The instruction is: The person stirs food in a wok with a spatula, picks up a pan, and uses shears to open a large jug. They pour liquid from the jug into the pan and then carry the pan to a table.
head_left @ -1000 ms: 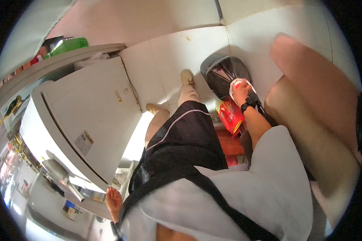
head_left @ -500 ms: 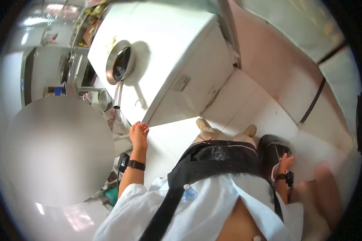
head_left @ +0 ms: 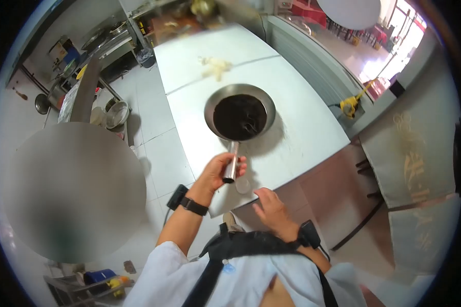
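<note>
A steel frying pan (head_left: 214,113) with dark liquid inside rests on the white table (head_left: 302,138). Its metal handle points toward me, and my left hand (head_left: 217,171) is around that handle, thumb on one side and fingertips on the other. My right hand (head_left: 276,212) is by the table's near edge, its fingers loosely bent and the thumb apart, holding nothing. Between the hands, a small clear round item (head_left: 243,185) lies near the table's corner. Beyond the pan is a pale yellowish pile (head_left: 215,67), too blurred to name.
Left of the table runs a tiled floor (head_left: 156,123) with a metal bowl (head_left: 118,113) beside a counter. A yellow object with a cord (head_left: 349,106) sits on the ledge at right. Pale curtains with lettering (head_left: 410,169) hang nearer on that side.
My view has swung toward the table. My left hand has gone from beside the table to the pan's handle. The right hand has come up from my side to the table's edge.
</note>
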`<state>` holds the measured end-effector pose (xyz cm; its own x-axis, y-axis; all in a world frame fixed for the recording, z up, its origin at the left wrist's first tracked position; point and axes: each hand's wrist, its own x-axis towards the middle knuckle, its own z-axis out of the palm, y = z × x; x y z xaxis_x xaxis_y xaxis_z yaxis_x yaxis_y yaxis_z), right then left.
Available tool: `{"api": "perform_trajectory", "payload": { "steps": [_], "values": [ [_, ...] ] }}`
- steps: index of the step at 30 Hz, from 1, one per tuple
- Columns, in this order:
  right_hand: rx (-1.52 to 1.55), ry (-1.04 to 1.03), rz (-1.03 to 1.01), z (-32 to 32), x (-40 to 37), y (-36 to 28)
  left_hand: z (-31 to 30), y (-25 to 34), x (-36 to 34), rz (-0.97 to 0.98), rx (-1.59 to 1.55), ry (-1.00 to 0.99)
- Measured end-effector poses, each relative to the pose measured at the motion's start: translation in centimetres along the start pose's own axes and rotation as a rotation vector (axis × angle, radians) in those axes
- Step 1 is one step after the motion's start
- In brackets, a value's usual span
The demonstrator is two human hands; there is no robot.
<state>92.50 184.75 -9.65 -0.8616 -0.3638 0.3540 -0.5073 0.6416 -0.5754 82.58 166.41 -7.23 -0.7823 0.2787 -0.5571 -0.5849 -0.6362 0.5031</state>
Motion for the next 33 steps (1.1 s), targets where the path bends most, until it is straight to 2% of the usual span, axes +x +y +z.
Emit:
{"api": "perform_trajectory", "payload": {
  "steps": [2, 4, 6, 9, 14, 16, 19, 20, 22, 25, 29, 33],
  "values": [
    [-0.010, -0.068, 0.042, 1.2, 1.7, -1.1, -0.8, 0.3, 1.0, -0.119, -0.035, -0.163],
    [-0.018, -0.147, 0.080, 2.2, 3.4, -1.0, -1.0, 0.5, 1.3, -0.074, 0.010, -0.174],
    [-0.097, -0.164, -0.047, 3.1, 3.8, 0.0, -0.8, -0.3, 0.8, -0.037, 0.028, -0.149],
    [-0.220, -0.233, -0.096, 4.8, 4.4, 1.3, -0.7, 0.7, -0.3, -0.020, 0.068, -0.096],
    [-0.116, -0.195, -0.020, 5.1, 3.9, 1.5, -2.8, 2.4, -2.5, -0.046, 0.048, -0.101],
    [-0.056, -0.089, 0.106, 5.9, 3.3, 1.9, -3.8, 3.5, -3.6, -0.072, 0.031, -0.113],
    [-0.136, 0.031, 0.120, 6.2, 3.9, 1.5, -6.1, 5.9, -5.1, -0.123, 0.001, -0.133],
    [-0.141, 0.031, 0.128, 6.3, 4.1, 1.2, -6.8, 6.8, -5.6, -0.132, 0.001, -0.136],
    [-0.121, 0.019, 0.321, 6.7, 4.6, 0.7, -8.6, 9.1, -6.5, -0.128, 0.082, -0.130],
    [-0.150, 0.063, 0.486, 7.0, 5.1, -0.7, -12.0, 12.8, -8.0, -0.153, 0.088, -0.120],
    [-0.273, 0.065, 0.501, 8.1, 5.5, -1.8, -17.4, 18.5, -10.4, -0.144, 0.066, -0.112],
    [-0.426, 0.101, 0.638, 9.3, 6.7, -0.7, -22.4, 24.6, -11.8, -0.120, 0.123, -0.079]
  ]
}}
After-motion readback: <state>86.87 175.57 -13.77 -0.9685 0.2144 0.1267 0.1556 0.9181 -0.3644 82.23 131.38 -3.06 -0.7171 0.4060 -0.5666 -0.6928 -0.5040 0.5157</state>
